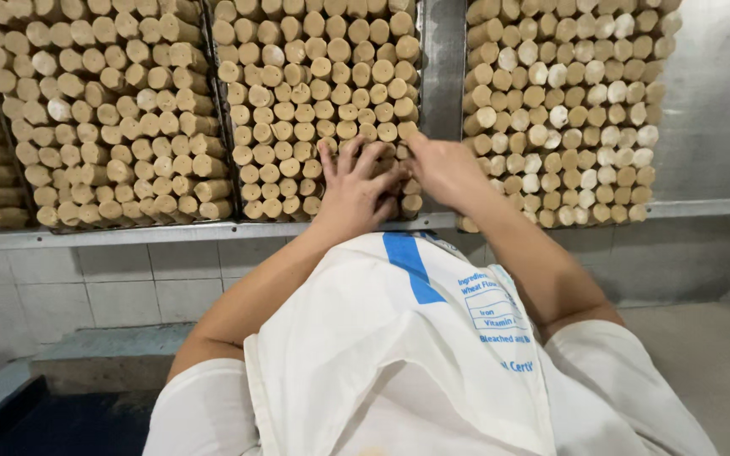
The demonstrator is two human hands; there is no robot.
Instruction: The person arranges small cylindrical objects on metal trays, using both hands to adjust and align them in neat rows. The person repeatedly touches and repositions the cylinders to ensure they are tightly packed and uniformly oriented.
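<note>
Several metal trays lie side by side, each packed with rows of short tan cylinders standing on end. Both my hands rest on the near right corner of the middle tray (230, 221). My left hand (355, 187) lies flat with fingers spread over the cylinders (297, 110) there. My right hand (443, 169) sits just beside it, fingers curled down onto the cylinders at the tray's right edge; whether it grips one is hidden. A white cloth apron (399, 355) with a blue stripe covers my front.
A left tray (103, 110) and a right tray (559, 110) hold the same cylinders, the right ones paler. A steel counter edge (128, 234) runs below the trays, above white wall tiles (86, 287). Bare steel surface (720, 101) lies at far right.
</note>
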